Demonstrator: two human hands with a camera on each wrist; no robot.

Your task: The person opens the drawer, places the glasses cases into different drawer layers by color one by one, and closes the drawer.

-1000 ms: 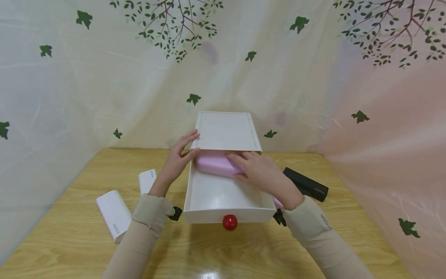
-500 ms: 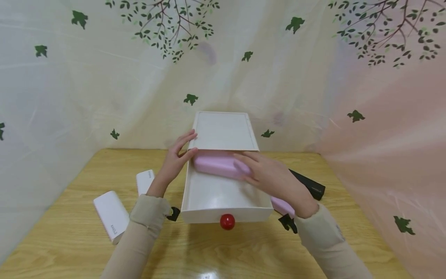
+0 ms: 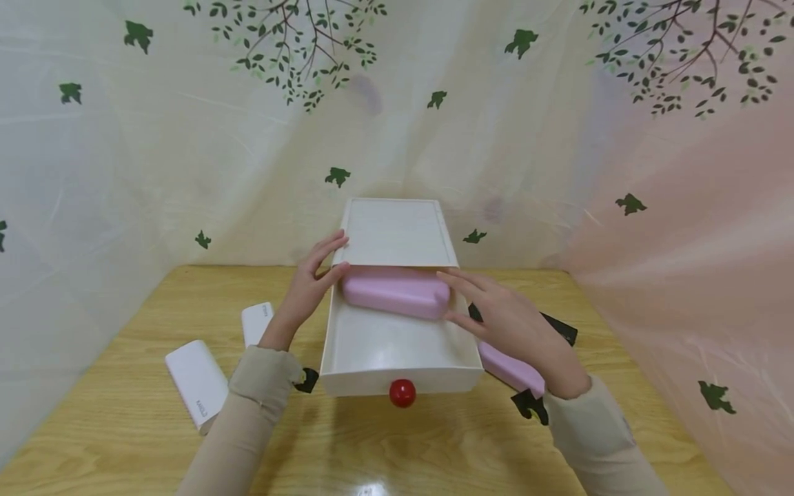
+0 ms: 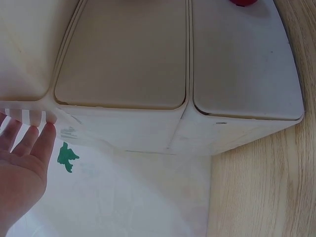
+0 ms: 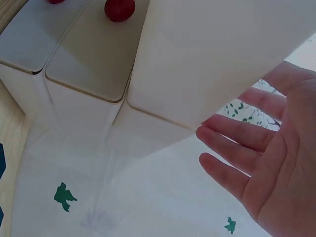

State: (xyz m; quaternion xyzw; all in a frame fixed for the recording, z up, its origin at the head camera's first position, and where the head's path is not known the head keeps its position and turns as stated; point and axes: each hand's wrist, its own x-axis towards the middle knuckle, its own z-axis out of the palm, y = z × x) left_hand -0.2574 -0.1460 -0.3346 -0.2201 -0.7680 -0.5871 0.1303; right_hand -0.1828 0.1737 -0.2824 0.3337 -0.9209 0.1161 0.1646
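Observation:
A long pink case (image 3: 397, 293) lies crosswise at the back of the pulled-out top drawer (image 3: 397, 348), which has a red knob (image 3: 402, 393). My left hand (image 3: 307, 282) rests against the left side of the white drawer cabinet (image 3: 397, 233), its fingers extended. In the left wrist view the fingertips (image 4: 47, 131) touch a slotted part of that side. My right hand (image 3: 511, 320) is at the drawer's right edge, just past the case's right end, with fingers spread and nothing held. The right wrist view shows this hand (image 5: 266, 148) with straight fingers beside the drawer.
Two white power banks, the nearer one (image 3: 198, 382) and a farther one (image 3: 256, 322), lie on the table left of the cabinet. Right of it are a second pink case (image 3: 511, 368) and a black box (image 3: 563, 328), partly behind my right arm. Lower drawers (image 5: 89, 59) are closed.
My right hand has let go of the pink case and moved right, out to the drawer's right edge. The case stays in the drawer. The left hand keeps its place on the cabinet.

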